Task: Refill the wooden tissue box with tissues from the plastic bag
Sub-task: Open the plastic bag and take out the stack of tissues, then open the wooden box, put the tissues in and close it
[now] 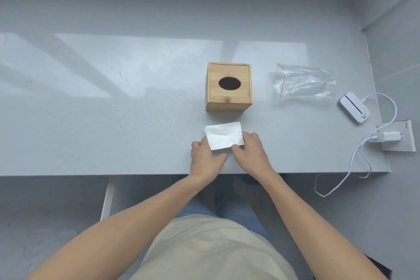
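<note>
Head view: both hands' fingers (236, 148) closed on tissues (223, 135) near table (113, 120) edge, below wooden box (229, 86).

A white device (354, 107) lies near a cabled charger (389, 137).

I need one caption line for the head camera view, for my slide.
Both hands hold a tissue stack before the closed wooden tissue box; empty plastic bag beside.

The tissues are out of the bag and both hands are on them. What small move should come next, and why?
Probably lift the tissue stack toward the wooden box. The left hand and right hand already flank it, the plastic bag looks empty, and the box, with nothing showing in its oval slot, stands just behind.
</note>
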